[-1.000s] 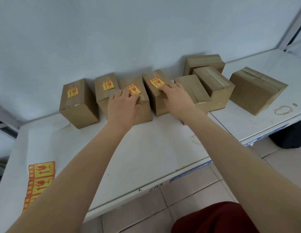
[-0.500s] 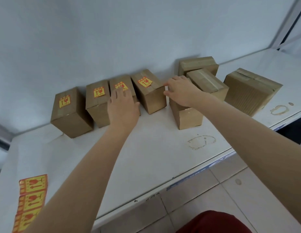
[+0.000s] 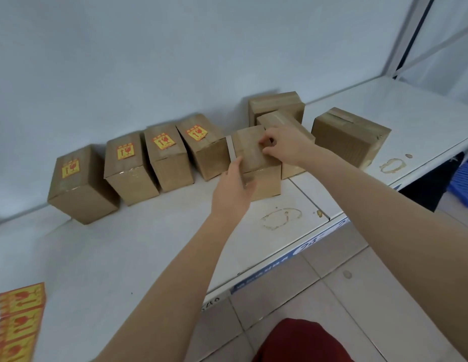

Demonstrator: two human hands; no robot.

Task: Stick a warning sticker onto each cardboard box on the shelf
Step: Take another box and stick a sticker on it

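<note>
Four cardboard boxes with yellow-red warning stickers stand in a row by the wall: the first (image 3: 81, 184), second (image 3: 129, 168), third (image 3: 167, 158) and fourth (image 3: 204, 147). Right of them is a plain box (image 3: 250, 150) with no sticker on top. My left hand (image 3: 234, 189) grips its front left corner. My right hand (image 3: 285, 145) curls its fingers over its top right edge. A sheet of warning stickers (image 3: 18, 322) lies at the shelf's near left.
Three more plain boxes stand behind and to the right: one at the wall (image 3: 277, 105), one behind my right hand (image 3: 293, 168) and a bigger one (image 3: 350, 137). The white shelf (image 3: 123, 257) has ring stains; its front edge drops to a tiled floor.
My left hand left the third stickered box and moved right to the plain box. My right hand moved from the fourth box's sticker onto that plain box, which now stands turned.
</note>
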